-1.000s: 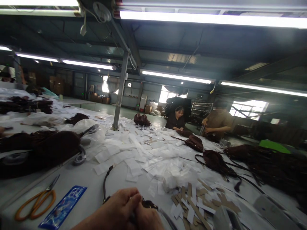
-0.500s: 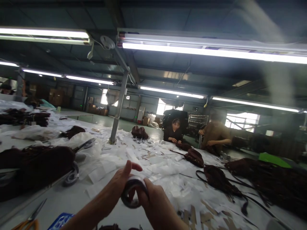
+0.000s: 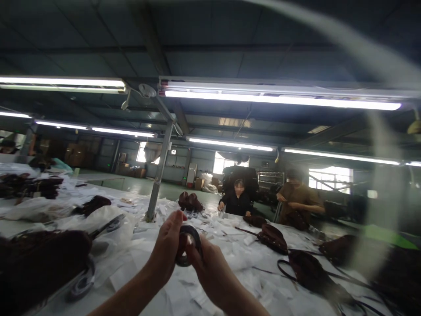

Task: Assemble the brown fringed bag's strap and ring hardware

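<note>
I hold a dark ring-shaped roll, apparently tape (image 3: pixel 187 250), up in front of me with both hands. My left hand (image 3: pixel 166 252) grips its left side, thumb raised over the top. My right hand (image 3: pixel 208 270) pinches its right side with closed fingers. Both hands are above a white table (image 3: pixel 138 267) strewn with white paper slips (image 3: pixel 230 254). Dark brown bags with straps (image 3: pixel 272 237) lie further right.
A dark brown pile (image 3: pixel 39 259) sits at the left with a tape roll (image 3: pixel 80 283) beside it. A metal post (image 3: pixel 159 171) rises from the table. Two people (image 3: pixel 238 199) work at the far end. More brown bags (image 3: pixel 309 272) and straps lie right.
My hands have risen from low over the table, bringing up the dark roll. The view has tilted upward, so the scissors and blue packet at bottom left have left the picture.
</note>
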The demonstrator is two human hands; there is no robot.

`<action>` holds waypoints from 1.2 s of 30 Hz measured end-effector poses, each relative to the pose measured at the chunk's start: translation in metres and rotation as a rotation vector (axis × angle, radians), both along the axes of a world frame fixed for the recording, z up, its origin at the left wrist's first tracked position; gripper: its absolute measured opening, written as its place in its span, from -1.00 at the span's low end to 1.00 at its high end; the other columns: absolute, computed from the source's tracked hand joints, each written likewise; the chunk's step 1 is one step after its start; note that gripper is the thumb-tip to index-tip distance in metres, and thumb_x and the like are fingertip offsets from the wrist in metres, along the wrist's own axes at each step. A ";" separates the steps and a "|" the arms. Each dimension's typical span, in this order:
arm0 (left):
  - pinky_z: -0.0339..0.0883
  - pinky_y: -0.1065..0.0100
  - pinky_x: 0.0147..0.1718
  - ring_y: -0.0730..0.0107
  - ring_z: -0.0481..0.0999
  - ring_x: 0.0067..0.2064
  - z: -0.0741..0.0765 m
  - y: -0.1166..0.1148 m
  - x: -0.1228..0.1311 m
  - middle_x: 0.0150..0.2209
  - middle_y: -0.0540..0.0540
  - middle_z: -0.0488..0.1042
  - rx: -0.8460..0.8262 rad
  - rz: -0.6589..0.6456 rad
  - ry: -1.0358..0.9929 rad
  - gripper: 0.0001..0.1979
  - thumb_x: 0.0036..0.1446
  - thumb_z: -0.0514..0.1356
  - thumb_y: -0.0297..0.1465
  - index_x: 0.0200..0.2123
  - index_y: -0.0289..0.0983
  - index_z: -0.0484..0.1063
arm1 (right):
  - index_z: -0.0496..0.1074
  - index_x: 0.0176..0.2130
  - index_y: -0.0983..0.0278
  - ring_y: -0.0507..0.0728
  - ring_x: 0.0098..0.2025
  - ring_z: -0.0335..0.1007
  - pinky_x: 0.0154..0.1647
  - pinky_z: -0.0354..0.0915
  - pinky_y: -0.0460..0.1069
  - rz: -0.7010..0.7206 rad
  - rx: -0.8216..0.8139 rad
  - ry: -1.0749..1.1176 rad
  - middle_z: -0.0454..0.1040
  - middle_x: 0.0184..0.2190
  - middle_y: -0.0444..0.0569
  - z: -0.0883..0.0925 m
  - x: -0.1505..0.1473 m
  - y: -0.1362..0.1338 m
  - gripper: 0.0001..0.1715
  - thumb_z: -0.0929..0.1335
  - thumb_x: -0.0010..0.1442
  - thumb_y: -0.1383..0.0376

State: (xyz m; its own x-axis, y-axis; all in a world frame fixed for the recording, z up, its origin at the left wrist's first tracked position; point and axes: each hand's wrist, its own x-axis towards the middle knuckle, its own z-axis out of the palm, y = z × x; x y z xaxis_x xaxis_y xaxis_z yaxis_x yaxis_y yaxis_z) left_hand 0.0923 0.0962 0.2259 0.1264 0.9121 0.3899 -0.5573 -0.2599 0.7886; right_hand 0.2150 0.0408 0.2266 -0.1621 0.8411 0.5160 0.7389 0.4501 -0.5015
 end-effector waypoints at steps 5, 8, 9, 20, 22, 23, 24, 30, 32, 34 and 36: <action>0.03 0.59 -0.78 0.54 0.25 -0.71 0.001 0.017 -0.002 -0.68 0.06 0.34 0.205 -0.292 0.668 -0.52 -0.03 0.23 0.05 -0.36 -0.29 0.40 | 0.39 -0.27 0.26 0.09 -0.38 0.36 -0.41 0.12 -0.08 0.096 -0.101 -0.205 0.50 -0.39 -0.06 -0.004 0.022 0.002 -0.88 0.31 0.18 0.26; -0.06 0.62 -0.79 0.63 0.13 -0.73 0.008 0.015 0.007 -0.73 0.15 0.23 0.228 -0.180 0.471 -0.60 -0.04 0.30 -0.05 -0.45 -0.26 0.32 | 0.34 -0.33 0.27 0.05 -0.45 0.27 -0.48 0.08 -0.10 0.089 -0.046 -0.102 0.42 -0.47 -0.13 -0.006 0.021 0.009 -0.87 0.36 0.12 0.25; -0.09 0.62 -0.80 0.63 0.09 -0.74 0.009 0.014 0.011 -0.74 0.19 0.18 0.173 -0.156 0.327 -0.61 -0.02 0.28 -0.05 -0.44 -0.23 0.27 | 0.33 -0.35 0.27 0.05 -0.45 0.25 -0.47 0.08 -0.10 0.070 -0.002 -0.028 0.40 -0.49 -0.13 -0.008 0.018 0.012 -0.85 0.34 0.14 0.22; 0.09 0.58 -0.69 0.51 0.32 -0.63 0.001 0.032 0.008 -0.63 0.02 0.41 0.383 -0.270 0.735 -0.58 0.01 0.24 -0.01 -0.36 -0.28 0.42 | 0.37 -0.32 0.26 0.05 -0.45 0.31 -0.48 0.07 -0.10 0.125 -0.015 -0.107 0.45 -0.46 -0.10 -0.016 0.040 0.021 -0.85 0.25 0.22 0.27; 0.03 0.59 -0.71 0.57 0.25 -0.65 0.007 0.031 0.013 -0.67 0.09 0.33 0.402 -0.190 0.614 -0.63 -0.01 0.28 -0.07 -0.40 -0.27 0.38 | 0.32 -0.38 0.26 0.04 -0.47 0.23 -0.50 0.04 -0.10 0.108 0.029 -0.040 0.39 -0.50 -0.12 -0.018 0.037 0.026 -0.82 0.26 0.21 0.22; -0.02 0.60 -0.74 0.59 0.18 -0.69 0.008 0.030 0.017 -0.70 0.14 0.26 0.344 -0.154 0.495 -0.64 0.00 0.27 -0.07 -0.39 -0.26 0.34 | 0.30 -0.40 0.26 0.03 -0.48 0.19 -0.50 0.04 -0.10 0.084 0.054 0.029 0.36 -0.52 -0.13 -0.021 0.033 0.030 -0.77 0.25 0.22 0.18; -0.08 0.60 -0.76 0.62 0.10 -0.72 0.008 0.030 0.021 -0.72 0.19 0.19 0.261 -0.133 0.358 -0.64 0.00 0.26 -0.07 -0.38 -0.23 0.30 | 0.28 -0.41 0.27 0.03 -0.48 0.17 -0.49 0.05 -0.09 0.066 0.073 0.105 0.34 -0.53 -0.14 -0.024 0.028 0.033 -0.72 0.24 0.23 0.14; -0.08 0.60 -0.79 0.60 0.04 -0.76 -0.012 0.045 0.023 -0.80 0.23 0.11 -0.051 -0.112 -0.051 -0.55 -0.05 0.24 0.04 -0.41 -0.18 0.18 | 0.33 -0.31 0.29 0.07 -0.40 0.24 -0.40 0.12 -0.06 0.034 0.042 0.244 0.40 -0.44 -0.06 -0.042 0.018 0.043 -0.61 0.16 0.28 0.05; -0.02 0.57 -0.79 0.54 0.16 -0.75 -0.017 0.052 0.016 -0.77 0.15 0.22 0.016 -0.171 0.235 -0.47 -0.01 0.12 0.15 -0.32 -0.22 0.29 | 0.32 -0.33 0.27 0.05 -0.45 0.21 -0.45 0.06 -0.06 0.016 -0.026 0.083 0.39 -0.47 -0.09 -0.039 0.025 0.038 -0.72 0.21 0.26 0.13; -0.05 0.57 -0.79 0.53 0.19 -0.74 -0.019 0.057 0.011 -0.74 0.10 0.26 0.150 -0.238 0.547 -0.43 -0.03 0.13 0.15 -0.32 -0.27 0.37 | 0.30 -0.36 0.25 0.03 -0.49 0.17 -0.49 0.01 -0.07 0.039 -0.085 -0.050 0.37 -0.51 -0.13 -0.035 0.032 0.034 -0.81 0.25 0.23 0.20; -0.11 0.58 -0.78 0.60 0.11 -0.73 -0.019 0.057 0.011 -0.75 0.14 0.19 0.256 -0.210 0.629 -0.51 -0.06 0.24 0.07 -0.42 -0.28 0.36 | 0.28 -0.38 0.25 0.02 -0.48 0.14 -0.50 0.01 -0.09 0.101 -0.107 -0.042 0.35 -0.51 -0.16 -0.034 0.035 0.033 -0.83 0.29 0.19 0.22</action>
